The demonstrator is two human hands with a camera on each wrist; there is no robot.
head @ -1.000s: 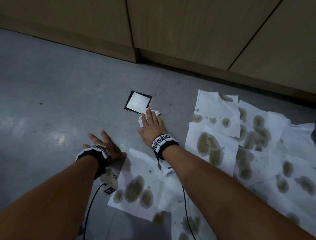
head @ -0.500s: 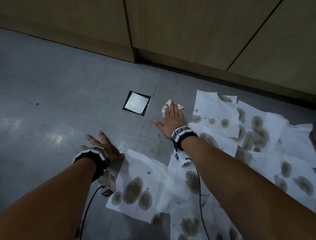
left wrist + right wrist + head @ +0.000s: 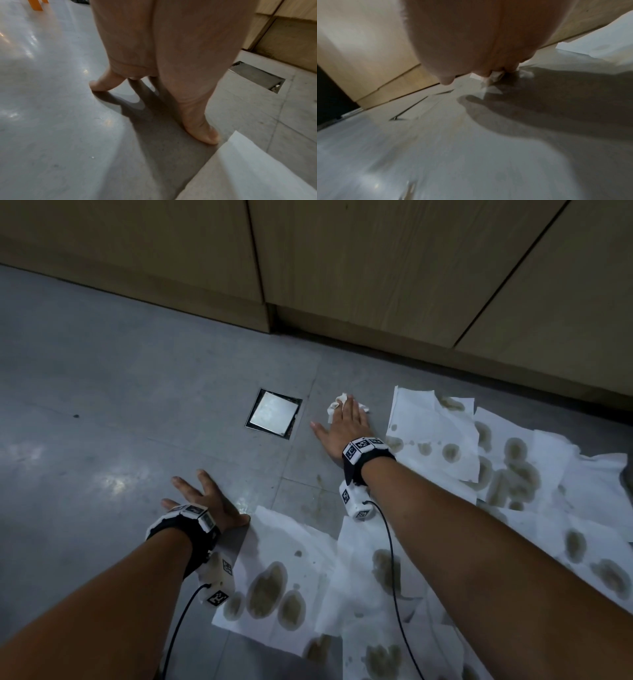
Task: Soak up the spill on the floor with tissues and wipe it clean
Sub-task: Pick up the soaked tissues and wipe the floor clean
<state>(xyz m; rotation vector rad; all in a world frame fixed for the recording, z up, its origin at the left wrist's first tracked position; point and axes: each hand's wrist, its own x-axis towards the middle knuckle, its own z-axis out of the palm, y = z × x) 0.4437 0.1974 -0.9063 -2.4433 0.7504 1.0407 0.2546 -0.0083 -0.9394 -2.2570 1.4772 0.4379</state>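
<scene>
Square floor drain (image 3: 274,413) left of right hand (image 3: 344,424), stained tissue sheets (image 3: 479,474) right

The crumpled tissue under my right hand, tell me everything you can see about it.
The crumpled tissue is a small white wad of thin, soft-looking paper, bunched and creased. It lies on the grey floor, between the square metal floor drain and the spread stained tissues. The right hand presses flat on it with straight fingers, so only its edges show past the fingertips. No stain shows on those edges.
</scene>
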